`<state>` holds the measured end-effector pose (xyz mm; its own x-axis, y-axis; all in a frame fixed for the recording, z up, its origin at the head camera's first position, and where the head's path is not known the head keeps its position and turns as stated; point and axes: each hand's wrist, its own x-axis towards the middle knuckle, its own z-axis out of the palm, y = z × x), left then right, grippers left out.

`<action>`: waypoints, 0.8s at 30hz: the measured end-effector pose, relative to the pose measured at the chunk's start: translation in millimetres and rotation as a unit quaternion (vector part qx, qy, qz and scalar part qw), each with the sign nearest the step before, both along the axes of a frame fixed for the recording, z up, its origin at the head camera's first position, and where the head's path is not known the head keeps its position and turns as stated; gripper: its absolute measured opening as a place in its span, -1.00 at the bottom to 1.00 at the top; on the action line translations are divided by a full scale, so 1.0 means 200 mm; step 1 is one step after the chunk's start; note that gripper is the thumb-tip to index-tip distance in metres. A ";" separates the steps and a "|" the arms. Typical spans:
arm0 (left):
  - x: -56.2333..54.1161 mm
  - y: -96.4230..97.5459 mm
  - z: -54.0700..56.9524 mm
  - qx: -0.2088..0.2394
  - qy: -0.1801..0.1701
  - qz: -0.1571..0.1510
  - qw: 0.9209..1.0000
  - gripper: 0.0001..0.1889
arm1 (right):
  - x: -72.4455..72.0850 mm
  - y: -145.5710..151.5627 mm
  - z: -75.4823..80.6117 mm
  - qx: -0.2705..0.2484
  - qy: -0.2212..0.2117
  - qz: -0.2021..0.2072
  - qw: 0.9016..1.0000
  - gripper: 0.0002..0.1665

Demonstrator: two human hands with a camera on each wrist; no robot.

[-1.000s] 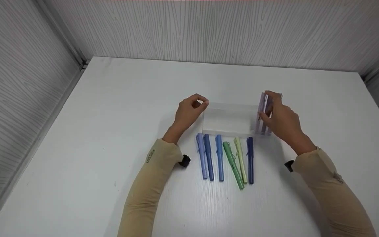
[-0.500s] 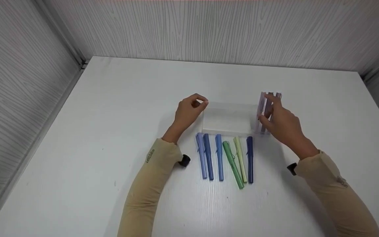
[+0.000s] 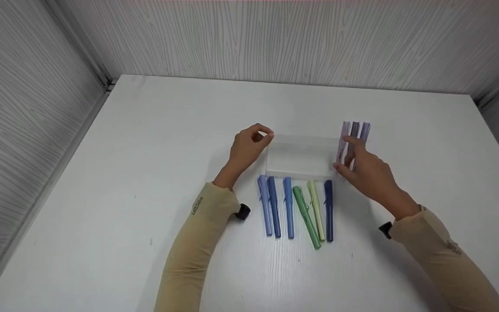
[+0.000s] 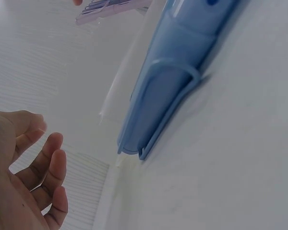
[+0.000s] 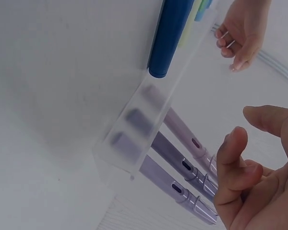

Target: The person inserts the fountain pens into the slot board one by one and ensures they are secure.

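Observation:
A translucent box [image 3: 299, 159] lies on the table between my hands. My left hand [image 3: 249, 149] pinches its far left corner between thumb and forefinger. At the box's right end, pale pink-purple [image 5: 180, 132], dark purple [image 5: 175, 155] and lilac [image 5: 163, 179] pens stand side by side with their clipped caps raised; their lower ends show blurred through the box wall. My right hand [image 3: 371, 173] is beside these pens, thumb and fingers apart, gripping none of them. In the right wrist view that hand [image 5: 264, 177] has loosely bent fingers.
In front of the box lie a periwinkle pen [image 3: 265, 206], a blue pen [image 3: 274, 208], a lighter blue pen [image 3: 289, 208], a green pen [image 3: 306, 216], a yellow-green pen [image 3: 316, 210] and a navy pen [image 3: 329, 211]. Wood-grain panels [image 3: 275, 43] border the white table [image 3: 102, 195].
My right hand has let go of the purple pens and drawn back toward me, its fingers sliding down from their tops. The left hand and the box stay put.

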<state>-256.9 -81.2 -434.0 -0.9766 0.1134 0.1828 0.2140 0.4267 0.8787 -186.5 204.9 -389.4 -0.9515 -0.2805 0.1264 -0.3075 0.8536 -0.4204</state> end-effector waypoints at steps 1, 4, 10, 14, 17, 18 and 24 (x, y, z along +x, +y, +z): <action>0.00 0.00 0.00 -0.001 0.001 0.000 1.000 -0.80 | 0.00 0.00 0.00 -0.001 -0.004 0.001 1.000 -0.20; 0.00 0.00 0.00 -0.001 0.004 0.000 1.000 -0.81 | 0.01 0.00 -0.01 -0.001 -0.011 0.007 1.000 -0.19; 0.00 0.00 0.00 -0.004 -0.001 0.003 1.000 -0.81 | 0.04 0.01 -0.04 -0.003 -0.030 0.019 0.999 -0.20; -0.01 0.00 0.01 -0.002 0.000 0.003 1.000 -0.80 | 0.05 0.01 -0.05 -0.016 -0.062 0.038 0.997 -0.20; 0.00 0.00 0.01 -0.002 0.001 0.003 1.000 -0.80 | 0.07 0.02 -0.05 -0.029 -0.110 0.048 0.992 -0.19; 0.00 0.00 0.01 -0.002 0.001 0.003 1.000 -0.80 | 0.07 0.02 -0.06 -0.034 -0.127 0.051 0.990 -0.19; 0.00 0.00 0.00 -0.011 -0.003 0.005 1.000 -0.80 | 0.09 0.02 -0.07 -0.040 -0.189 0.059 0.979 -0.18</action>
<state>-256.3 -80.5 -433.4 -0.9786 0.1075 0.1754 0.2052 0.4480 0.8702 -167.5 209.5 -402.5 -0.8959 -0.3952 -0.2027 -0.2121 0.7816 -0.5866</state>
